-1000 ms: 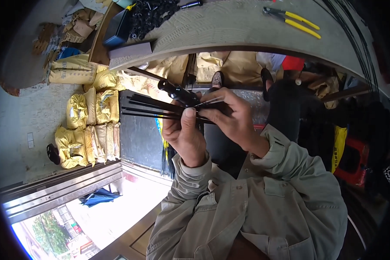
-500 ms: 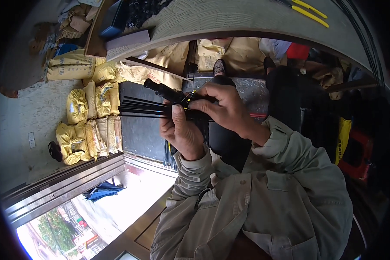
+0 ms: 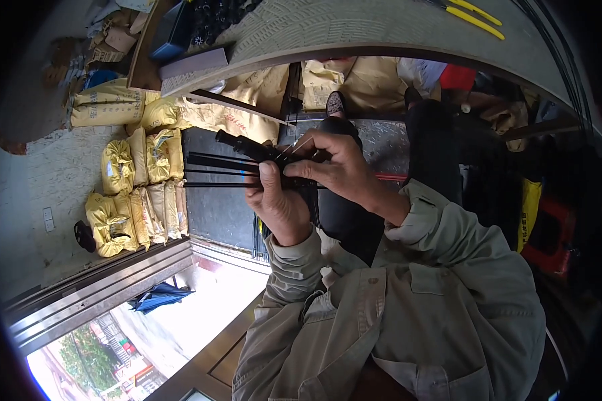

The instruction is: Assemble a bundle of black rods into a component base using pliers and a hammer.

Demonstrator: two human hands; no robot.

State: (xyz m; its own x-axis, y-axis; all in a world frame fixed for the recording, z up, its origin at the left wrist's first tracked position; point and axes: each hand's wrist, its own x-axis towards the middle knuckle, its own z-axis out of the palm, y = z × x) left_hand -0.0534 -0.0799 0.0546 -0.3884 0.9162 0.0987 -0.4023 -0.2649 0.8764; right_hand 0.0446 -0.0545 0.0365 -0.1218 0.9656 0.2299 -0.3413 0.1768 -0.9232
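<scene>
Both my hands work on what looks like a black umbrella frame, held above my lap. Its stepped black tube (image 3: 245, 144) points up and to the left. Several thin black ribs (image 3: 211, 162) fan out leftward below the tube. My left hand (image 3: 279, 208) is closed round the gathered ribs, thumb pressed up near the joint. Over the joint, the fingertips of my right hand (image 3: 341, 168) pinch at the frame, next to a thin light-coloured wire or rod. The exact part between those fingertips is hidden.
A bench (image 3: 354, 30) runs across the far side, bearing yellow-handled pliers (image 3: 475, 21), a blue box (image 3: 169, 33) and black parts. Yellow sacks (image 3: 117, 167) are stacked at left. A bright doorway opens lower left, with a blue umbrella (image 3: 160, 296) outside. A red object (image 3: 554, 237) stands at right.
The tube's free end has dipped slightly down and left. My right fingers have shifted at the joint; a yellow bit there has gone from sight, and the light wire shows now.
</scene>
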